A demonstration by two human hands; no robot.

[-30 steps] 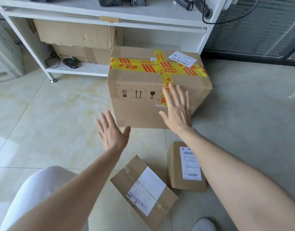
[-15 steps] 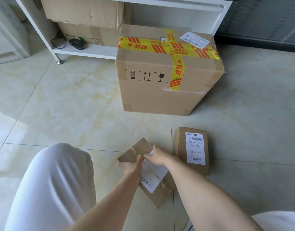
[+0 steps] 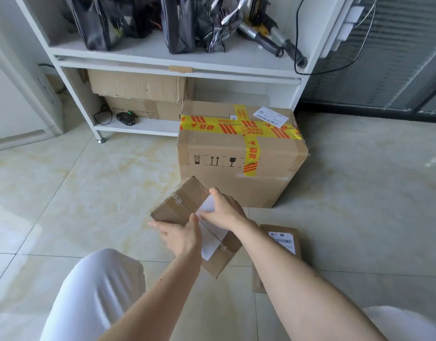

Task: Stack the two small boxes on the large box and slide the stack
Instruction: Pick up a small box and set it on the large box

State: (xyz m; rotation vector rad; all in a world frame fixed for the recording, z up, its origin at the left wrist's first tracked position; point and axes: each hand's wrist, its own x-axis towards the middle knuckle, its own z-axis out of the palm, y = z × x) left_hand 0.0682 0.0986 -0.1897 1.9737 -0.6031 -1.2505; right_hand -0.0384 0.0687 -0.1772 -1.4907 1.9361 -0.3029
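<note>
The large cardboard box with yellow and red tape stands on the tiled floor in front of the shelf. A small brown box with a white label is lifted off the floor and tilted, just in front of the large box. My left hand grips its near left side and my right hand grips its top right edge. The second small box lies flat on the floor to the right, partly hidden by my right forearm.
A white shelf unit stands right behind the large box, holding cardboard boxes, black bags and tools. A black mouse lies on its lowest shelf. My white-clad knees sit at the bottom left and right. A dark shutter fills the far right.
Both hands dropped from in front of the large box to the small labelled box, took hold of it and raised it off the floor toward the large box. The camera tilted up.
</note>
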